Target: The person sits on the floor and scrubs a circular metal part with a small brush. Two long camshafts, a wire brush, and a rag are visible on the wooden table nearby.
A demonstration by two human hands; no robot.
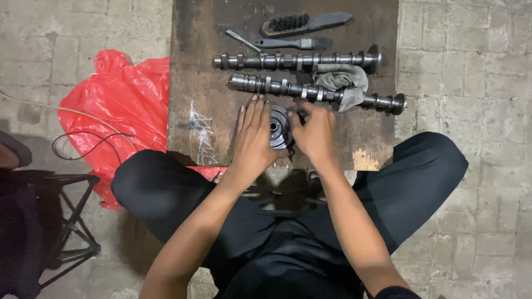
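A round dark metal gear-like part (279, 127) stands on a dark wooden board (205, 88) between my hands. My left hand (254, 138) rests against its left side with fingers stretched flat. On its right side my right hand (315, 133) is closed, gripping its upper edge. Just beyond lie two long metal camshafts: the near camshaft (277, 87) and the far camshaft (288, 60). A grey rag (344, 80) drapes over the near one.
A black bristle brush (305, 22), a paintbrush (291, 43) and a thin metal tool (242, 40) lie at the board's far end. A red plastic bag (122, 105) and a black cable (83, 145) lie left on the paved floor. A black stool frame (66, 227) stands lower left.
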